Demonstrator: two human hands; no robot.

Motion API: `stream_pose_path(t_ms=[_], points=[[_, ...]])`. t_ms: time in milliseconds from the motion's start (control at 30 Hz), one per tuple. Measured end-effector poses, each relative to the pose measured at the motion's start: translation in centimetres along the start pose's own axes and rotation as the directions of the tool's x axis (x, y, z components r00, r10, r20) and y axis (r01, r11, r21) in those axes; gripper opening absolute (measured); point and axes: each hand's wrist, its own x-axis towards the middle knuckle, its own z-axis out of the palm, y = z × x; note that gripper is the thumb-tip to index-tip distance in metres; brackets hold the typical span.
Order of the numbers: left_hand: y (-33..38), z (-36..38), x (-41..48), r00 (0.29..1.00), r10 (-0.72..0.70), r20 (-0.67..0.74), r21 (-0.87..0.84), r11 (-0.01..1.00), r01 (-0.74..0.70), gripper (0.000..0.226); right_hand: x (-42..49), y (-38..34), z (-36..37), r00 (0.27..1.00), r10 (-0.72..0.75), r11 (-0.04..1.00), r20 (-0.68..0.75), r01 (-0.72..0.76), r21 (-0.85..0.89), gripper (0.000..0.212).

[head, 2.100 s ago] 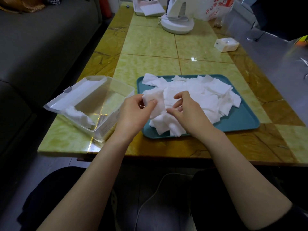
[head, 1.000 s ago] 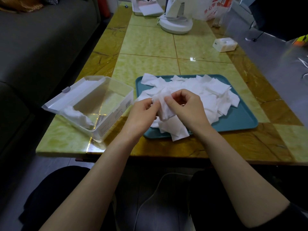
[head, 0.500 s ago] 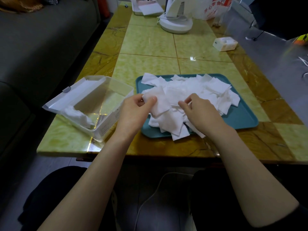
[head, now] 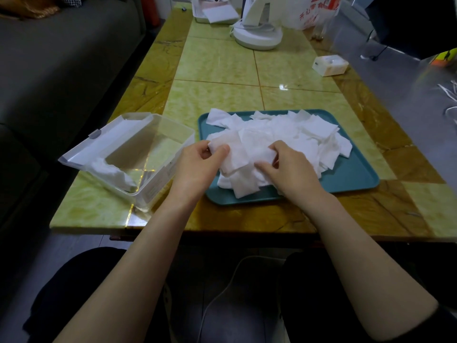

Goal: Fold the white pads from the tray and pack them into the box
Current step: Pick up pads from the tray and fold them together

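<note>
A heap of white pads [head: 291,134] lies in a teal tray [head: 351,174] on the table. Over the tray's near left part, my left hand [head: 195,167] pinches the left edge of one white pad [head: 239,152], and my right hand [head: 289,169] grips its right edge. The pad is spread between both hands, just above the heap. To the left stands a clear plastic box [head: 150,194] with its lid open; a folded white pad [head: 111,173] lies inside at its near left end.
A white fan base [head: 257,37], a small white box [head: 330,65], a plastic bag [head: 314,13] and a white tray [head: 215,13] stand at the table's far end. A grey sofa [head: 61,58] runs along the left. A white cable [head: 222,293] hangs below.
Both hands lifted one pad off the heap, drew apart and spread it. My right hand went briefly down to the heap's near edge, then came back up to the pad's right edge.
</note>
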Motion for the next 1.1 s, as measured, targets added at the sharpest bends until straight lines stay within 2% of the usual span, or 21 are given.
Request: stream_pose_path(t_ms=[67, 133, 200, 300, 367, 467, 700, 833, 967, 1100], points=[[-0.1, -0.1, 0.1, 1.000, -0.004, -0.021, -0.009, 1.000, 0.004, 0.009, 0.2, 0.1, -0.2, 0.992, -0.012, 0.988, -0.123, 0.031, 0.154, 0.024], [-0.1, -0.3, 0.2, 0.999, -0.008, -0.038, -0.024, 1.000, 0.007, 0.019, 0.3, -0.1, -0.5, 0.989, 0.013, 0.940, -0.150, 0.039, 0.340, 0.017], [-0.1, -0.4, 0.2, 0.998, -0.014, -0.059, -0.006, 1.000, 0.013, 0.041, 0.1, -0.6, -0.9, 0.994, 0.015, 0.869, -0.106, 0.040, 0.494, 0.013], [-0.2, -0.3, 0.3, 0.999, -0.024, -0.036, 0.016, 1.000, 0.024, 0.048, -0.2, -1.4, -1.2, 0.989, -0.096, 0.752, 0.114, -0.003, 0.660, 0.015], [-0.3, -0.1, 0.3, 0.999, -0.038, 0.033, 0.044, 0.998, 0.036, 0.036, -0.1, -1.4, -0.8, 0.965, -0.136, 0.765, 0.223, -0.040, 0.643, 0.022], [-0.6, 0.4, 0.4, 0.993, -0.030, 0.118, 0.074, 0.997, 0.021, 0.023, 0.1, -1.1, -0.2, 0.967, -0.138, 0.840, 0.215, -0.001, 0.542, 0.021], [-0.8, 0.4, 0.4, 0.977, -0.018, 0.211, 0.147, 0.989, -0.014, 0.023, 0.5, -0.4, -0.1, 0.992, -0.109, 0.909, 0.070, 0.071, 0.410, 0.020], [-1.1, 0.5, 0.6, 0.972, -0.006, 0.236, 0.152, 0.988, -0.031, 0.027, 0.6, -0.4, -0.1, 0.995, -0.102, 0.902, 0.019, 0.084, 0.424, 0.022], [-1.1, 0.6, 0.6, 0.970, -0.004, 0.242, 0.145, 0.989, -0.032, 0.034, 0.8, -0.3, 0.0, 0.995, -0.089, 0.903, 0.033, 0.067, 0.425, 0.021], [-0.4, 0.9, 0.3, 0.970, -0.071, 0.232, 0.076, 0.996, 0.054, 0.039, 0.8, -0.1, 0.1, 0.995, -0.084, 0.907, 0.046, 0.058, 0.417, 0.024]])
